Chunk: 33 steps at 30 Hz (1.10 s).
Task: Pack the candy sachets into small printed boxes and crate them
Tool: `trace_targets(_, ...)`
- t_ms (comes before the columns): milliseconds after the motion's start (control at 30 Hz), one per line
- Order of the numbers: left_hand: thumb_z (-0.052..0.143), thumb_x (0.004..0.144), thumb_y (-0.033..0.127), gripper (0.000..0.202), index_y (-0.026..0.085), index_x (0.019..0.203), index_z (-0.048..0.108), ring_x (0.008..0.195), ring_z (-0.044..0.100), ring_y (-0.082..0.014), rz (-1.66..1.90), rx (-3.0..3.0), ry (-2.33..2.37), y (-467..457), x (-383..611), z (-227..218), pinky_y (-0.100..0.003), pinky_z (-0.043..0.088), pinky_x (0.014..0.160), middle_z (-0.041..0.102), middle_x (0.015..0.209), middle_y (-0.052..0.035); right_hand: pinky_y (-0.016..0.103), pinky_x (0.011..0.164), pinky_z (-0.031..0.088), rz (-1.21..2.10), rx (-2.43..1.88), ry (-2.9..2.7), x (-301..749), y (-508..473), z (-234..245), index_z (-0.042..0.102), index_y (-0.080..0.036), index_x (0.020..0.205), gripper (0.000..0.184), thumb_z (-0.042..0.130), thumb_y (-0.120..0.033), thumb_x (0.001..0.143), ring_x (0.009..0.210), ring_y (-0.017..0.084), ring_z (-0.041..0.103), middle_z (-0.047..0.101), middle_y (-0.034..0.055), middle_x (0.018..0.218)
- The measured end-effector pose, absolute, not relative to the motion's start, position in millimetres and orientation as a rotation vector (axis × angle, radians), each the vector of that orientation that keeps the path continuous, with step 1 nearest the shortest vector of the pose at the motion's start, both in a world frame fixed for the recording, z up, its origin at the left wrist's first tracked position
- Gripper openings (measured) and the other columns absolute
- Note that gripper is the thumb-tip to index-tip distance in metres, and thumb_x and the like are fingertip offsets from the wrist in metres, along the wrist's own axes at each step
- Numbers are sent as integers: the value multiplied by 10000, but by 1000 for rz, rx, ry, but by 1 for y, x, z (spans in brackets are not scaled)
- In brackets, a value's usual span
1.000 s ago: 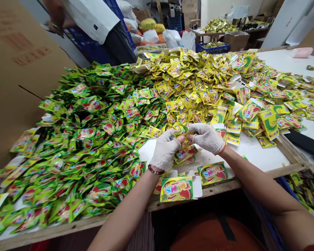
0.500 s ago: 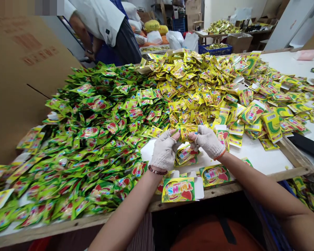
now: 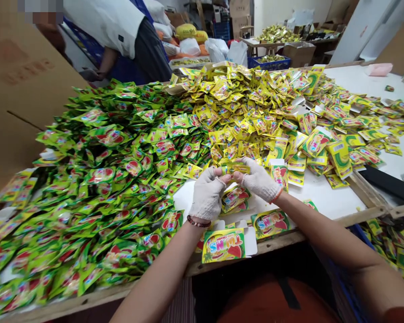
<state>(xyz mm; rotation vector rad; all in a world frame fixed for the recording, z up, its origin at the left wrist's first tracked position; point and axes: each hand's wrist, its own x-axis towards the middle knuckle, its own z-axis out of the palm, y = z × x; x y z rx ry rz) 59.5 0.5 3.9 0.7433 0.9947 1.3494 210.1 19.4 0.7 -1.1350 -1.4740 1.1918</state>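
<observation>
Both my hands wear white fingerless gloves and meet over the white tabletop. My left hand is closed on the left end of a yellow candy sachet. My right hand pinches the same sachet from the right; the fingers partly cover it. Just below lie several yellow-green sachets. At the table's front edge sits an open printed box marked TWINS, its white flap to the right. Another TWINS box lies beside it, under my right wrist.
Green sachets heap across the left, yellow sachets at the back middle. Flat boxes scatter to the right. A wooden rim edges the table. A large carton stands at left; a person stands behind.
The sachet has tilted flatter between my fingers, and my hands are slightly closer together. The whole view has shifted a little. The person behind has moved an arm.
</observation>
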Motion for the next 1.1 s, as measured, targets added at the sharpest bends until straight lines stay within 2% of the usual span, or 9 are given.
trace_targets(100,898,550,308,421,168,829,615,730,638,-127,1359,938,1051,1,56,1,-264,503,702,669,818,12,300,748,553,1215,-1080,-1477,206,20,-2,665,-152,1028,264,662,-282,798,807,168,649,725,50,906)
trace_targets(233,833,673,375,330,153,859,674,729,578,-118,1340,1220,1124,1,50,3,-250,459,680,656,840,-2,289,727,552,1154,-1137,-1549,238,20,19,712,-147,1000,240,633,-254,800,777,162,653,745,51,890)
trace_targets(433,782,742,417,322,148,883,673,756,584,-140,1321,1288,1106,3,45,10,-263,472,688,655,861,-21,297,705,523,808,-1749,-2033,325,20,51,793,-156,943,228,680,-209,752,768,197,660,766,50,857)
trace_targets(567,735,784,464,370,147,963,672,786,634,-171,1230,1366,1117,-2,49,13,-301,518,723,682,891,-50,280,657,511,837,-1877,-2010,340,21,54,807,-173,941,240,679,-190,739,716,181,650,764,30,807)
trace_targets(667,685,821,473,460,151,1147,637,990,675,-252,1159,1662,1086,-10,57,17,-393,549,865,701,1098,-118,258,591,509,923,-1591,-1722,318,19,59,774,-141,989,265,656,-274,792,650,140,610,741,38,810)
trace_targets(767,765,730,443,716,138,1338,541,1224,586,-349,1165,2156,1219,-13,64,19,-495,470,1046,616,1316,-183,245,517,491,1048,-1328,-1511,275,14,62,727,-116,1020,369,676,-410,802,565,109,557,693,37,757)
trace_targets(833,770,718,388,777,106,1387,493,1185,595,-376,1099,2377,1483,-9,62,17,-518,470,1023,631,1253,-204,232,490,478,1163,-1204,-1477,245,8,59,702,-116,1012,413,700,-460,783,525,96,536,657,20,700)
trace_targets(933,684,780,293,652,93,1370,491,1037,647,-343,919,2467,1794,0,49,12,-468,515,910,668,1088,-172,225,483,482,1304,-1097,-1519,217,2,50,662,-133,1015,478,713,-542,772,509,95,553,638,5,669)
trace_targets(1100,679,796,362,489,159,1222,552,1004,638,-294,807,2508,1753,7,29,9,-387,512,868,658,1076,-120,240,452,457,1087,-1121,-1427,223,9,36,576,-186,996,519,646,-664,806,473,100,546,629,-2,702)
